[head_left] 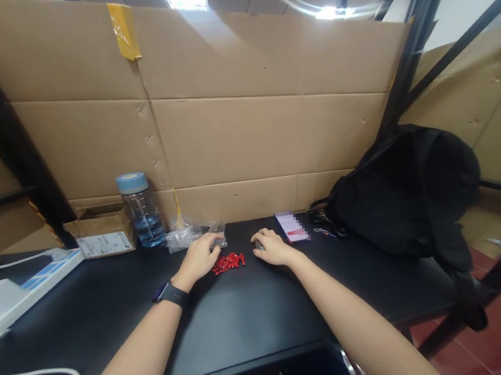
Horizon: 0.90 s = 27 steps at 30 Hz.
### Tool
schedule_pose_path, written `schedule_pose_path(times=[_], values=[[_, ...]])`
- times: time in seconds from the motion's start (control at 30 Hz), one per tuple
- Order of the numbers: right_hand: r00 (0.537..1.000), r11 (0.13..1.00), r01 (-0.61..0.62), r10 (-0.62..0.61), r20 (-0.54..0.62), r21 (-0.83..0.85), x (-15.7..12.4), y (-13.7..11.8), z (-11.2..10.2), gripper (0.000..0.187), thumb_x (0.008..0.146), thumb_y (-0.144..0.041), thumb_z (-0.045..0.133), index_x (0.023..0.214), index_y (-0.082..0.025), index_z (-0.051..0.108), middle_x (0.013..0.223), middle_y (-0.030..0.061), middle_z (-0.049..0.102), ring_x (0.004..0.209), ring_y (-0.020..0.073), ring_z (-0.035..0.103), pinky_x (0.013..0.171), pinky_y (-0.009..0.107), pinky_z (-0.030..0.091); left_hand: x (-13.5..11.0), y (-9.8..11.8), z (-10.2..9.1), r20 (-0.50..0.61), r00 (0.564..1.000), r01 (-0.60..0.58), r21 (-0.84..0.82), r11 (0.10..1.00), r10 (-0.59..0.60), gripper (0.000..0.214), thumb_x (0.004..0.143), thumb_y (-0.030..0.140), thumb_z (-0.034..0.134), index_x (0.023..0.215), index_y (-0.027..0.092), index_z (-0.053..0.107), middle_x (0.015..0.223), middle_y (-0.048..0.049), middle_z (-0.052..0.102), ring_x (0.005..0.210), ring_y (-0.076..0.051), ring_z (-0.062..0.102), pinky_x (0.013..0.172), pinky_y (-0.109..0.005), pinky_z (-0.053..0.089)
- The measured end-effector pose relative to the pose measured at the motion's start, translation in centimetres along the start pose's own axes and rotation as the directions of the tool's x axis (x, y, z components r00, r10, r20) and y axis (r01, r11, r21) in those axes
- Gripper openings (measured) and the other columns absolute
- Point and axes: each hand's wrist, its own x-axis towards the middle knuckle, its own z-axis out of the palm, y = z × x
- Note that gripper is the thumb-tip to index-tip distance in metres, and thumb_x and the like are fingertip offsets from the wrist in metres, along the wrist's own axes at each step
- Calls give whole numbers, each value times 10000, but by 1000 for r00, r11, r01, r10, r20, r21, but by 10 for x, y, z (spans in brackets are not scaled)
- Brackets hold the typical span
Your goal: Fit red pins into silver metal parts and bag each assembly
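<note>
A small pile of red pieces (228, 262) lies on the black table (246, 315) between my hands; they look like little clips or cords, too small to name surely. My left hand (199, 258), with a dark watch (171, 295) on the wrist, rests just left of and behind the pile. Its fingers curl round something greyish that I cannot make out, beside a crumpled clear plastic bag (185, 234). To the right of the pile, my right hand (271, 249) rests low on the table. Its thumb and fingers bend round another small grey thing, mostly hidden.
At the back left stand a water bottle (143, 214) and an opened cardboard box (103, 236). A power strip (41, 281) with cables runs along the left. A phone (292, 226), keys (324, 233) and a black backpack (407, 188) lie right. A cardboard wall (246, 131) closes the back.
</note>
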Motion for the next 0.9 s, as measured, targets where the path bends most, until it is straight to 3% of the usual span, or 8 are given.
schedule_pose_path(times=[0.1,0.3,0.57,0.9], values=[[999,999,16,-14,-30,44,-1,6,-8,478,830,-243,667,1300,-174,608,1303,149,580,1195,283,542,968,382,432,-1,9,-6,-3,1000,-18,43,999,18,296,905,245,512,1137,228,695,1213,-65,697,1157,-262,625,1044,-425,454],[996,990,61,-53,-69,126,-2,15,-21,398,820,-199,678,1217,-162,670,1106,110,704,957,216,661,889,329,489,-6,30,-6,139,983,-131,80,988,119,272,916,389,590,1123,265,716,1217,-60,681,1193,-279,581,1042,-455,415],[994,975,76,-58,-91,209,-1,15,-21,297,806,-179,715,1102,-201,708,1003,68,750,853,190,687,784,292,510,-11,48,7,146,979,-156,89,984,142,342,851,512,700,1093,270,711,1203,-55,645,1172,-286,559,1018,-464,390],[997,944,47,-22,-79,326,-1,16,-25,332,764,-124,734,1087,-190,693,979,58,761,847,183,687,811,305,525,-16,52,13,192,971,-169,119,978,145,271,891,441,686,1103,277,727,1271,-71,602,1246,-305,481,1035,-489,381]])
